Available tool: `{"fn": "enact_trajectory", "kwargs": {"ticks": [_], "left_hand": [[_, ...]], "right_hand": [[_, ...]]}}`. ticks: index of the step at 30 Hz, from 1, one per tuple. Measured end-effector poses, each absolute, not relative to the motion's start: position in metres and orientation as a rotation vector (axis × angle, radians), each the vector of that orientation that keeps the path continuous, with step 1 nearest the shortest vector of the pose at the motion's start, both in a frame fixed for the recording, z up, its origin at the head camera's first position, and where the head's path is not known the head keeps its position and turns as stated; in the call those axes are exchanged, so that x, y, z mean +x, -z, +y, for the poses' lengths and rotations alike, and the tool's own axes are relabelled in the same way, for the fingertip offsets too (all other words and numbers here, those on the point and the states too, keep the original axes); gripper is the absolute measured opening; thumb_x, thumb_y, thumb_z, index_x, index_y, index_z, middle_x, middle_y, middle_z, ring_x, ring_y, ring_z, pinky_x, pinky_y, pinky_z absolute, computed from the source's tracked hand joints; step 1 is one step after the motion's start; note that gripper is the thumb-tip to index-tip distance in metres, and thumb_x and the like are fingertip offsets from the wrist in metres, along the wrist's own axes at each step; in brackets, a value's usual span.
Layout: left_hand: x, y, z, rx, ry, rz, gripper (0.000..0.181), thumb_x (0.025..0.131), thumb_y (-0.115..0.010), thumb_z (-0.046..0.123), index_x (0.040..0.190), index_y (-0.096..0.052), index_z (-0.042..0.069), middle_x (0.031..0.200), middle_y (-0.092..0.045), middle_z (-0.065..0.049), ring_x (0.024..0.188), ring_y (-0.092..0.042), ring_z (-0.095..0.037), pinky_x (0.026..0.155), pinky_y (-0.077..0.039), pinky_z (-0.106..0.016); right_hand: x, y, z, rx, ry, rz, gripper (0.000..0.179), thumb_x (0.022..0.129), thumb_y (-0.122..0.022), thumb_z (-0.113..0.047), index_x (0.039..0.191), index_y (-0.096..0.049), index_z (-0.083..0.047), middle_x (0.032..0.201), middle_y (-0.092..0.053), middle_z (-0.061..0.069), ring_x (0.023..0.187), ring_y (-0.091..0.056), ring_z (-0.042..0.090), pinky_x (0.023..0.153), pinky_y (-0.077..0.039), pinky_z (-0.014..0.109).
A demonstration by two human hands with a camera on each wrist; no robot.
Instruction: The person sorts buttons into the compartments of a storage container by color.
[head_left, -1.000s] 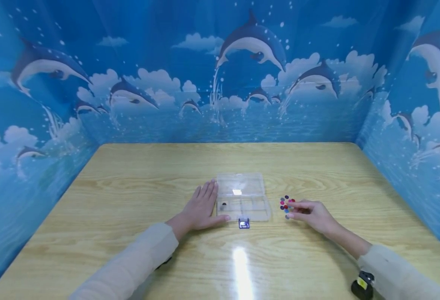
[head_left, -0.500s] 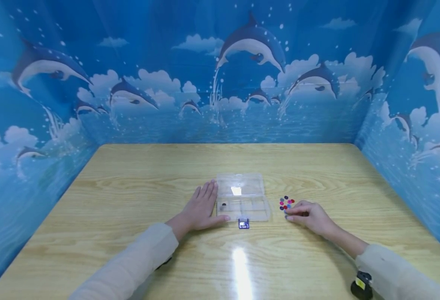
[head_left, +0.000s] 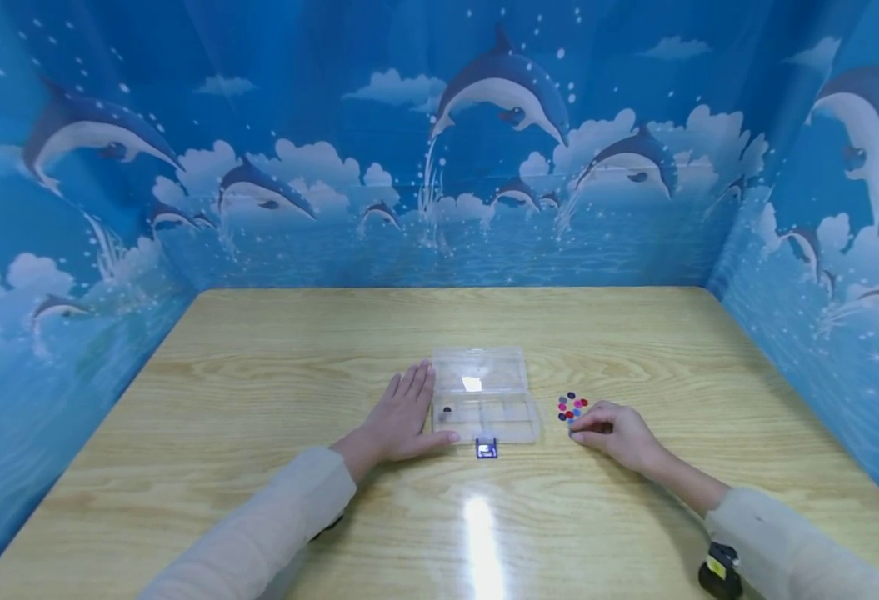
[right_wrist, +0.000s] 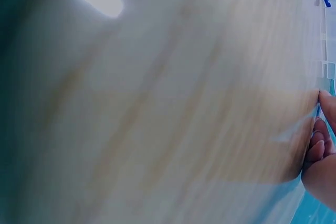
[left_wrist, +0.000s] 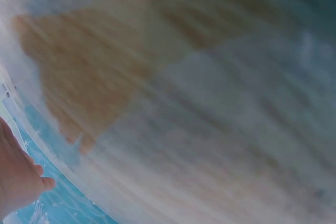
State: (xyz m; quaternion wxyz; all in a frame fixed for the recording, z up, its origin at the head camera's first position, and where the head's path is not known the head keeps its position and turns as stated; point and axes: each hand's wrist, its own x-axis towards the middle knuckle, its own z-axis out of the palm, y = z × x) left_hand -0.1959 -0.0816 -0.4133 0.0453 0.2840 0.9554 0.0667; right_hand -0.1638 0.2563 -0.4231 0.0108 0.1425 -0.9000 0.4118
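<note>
Now the right hand (head_left: 621,435) is down low on the right side, with its thumb and first finger close together, clamped on a small grey-blue button (head_left: 571,433). That button is at the near end of a little bunch of buttons (head_left: 570,414), some red, some pink, some blue and some dark. The bunch lies on the tabletop (head_left: 297,350), to the right of a clear box (head_left: 510,429) and apart from it.

The box is open, and its clear lid (head_left: 480,367) lies back on the far side. Inside, the box has little rooms, and one dark button (head_left: 447,409) sits in the far left one. A blue clasp (head_left: 486,448) sticks out at the near edge.

The left hand (head_left: 402,421) lies flat by the left side of the box, holding nothing. Its fingers are straight and near each other, and its thumb stretches out to the near left corner, touching the box.

Both arms have pale sleeves (head_left: 259,521), and a black thing with a yellow mark (head_left: 720,571) hangs under the right one. A shiny patch of light (head_left: 481,533) glows on the near part of the tabletop. All around stands a blue cloth (head_left: 334,242) with jumping dolphins (and puffy white clouds too).
</note>
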Motion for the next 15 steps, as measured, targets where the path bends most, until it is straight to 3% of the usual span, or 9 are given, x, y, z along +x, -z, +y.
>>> {"fn": "enact_trajectory", "kwargs": {"ticks": [15], "left_hand": [[-0.1949, 0.4114, -0.0813, 0.863, -0.199, 2.908, 0.098, 0.087, -0.042, 0.065, 0.147, -0.006, -0.004, 0.155, -0.001, -0.022, 0.144, -0.006, -0.036, 0.117, -0.01, -0.049]], "right_hand": [[-0.1636, 0.4226, 0.2528, 0.484, -1.211, -2.798, 0.006, 0.076, -0.07, 0.0, 0.078, -0.065, -0.002, 0.073, -0.057, 0.001, 0.066, -0.045, -0.005, 0.057, -0.044, 0.016]]}}
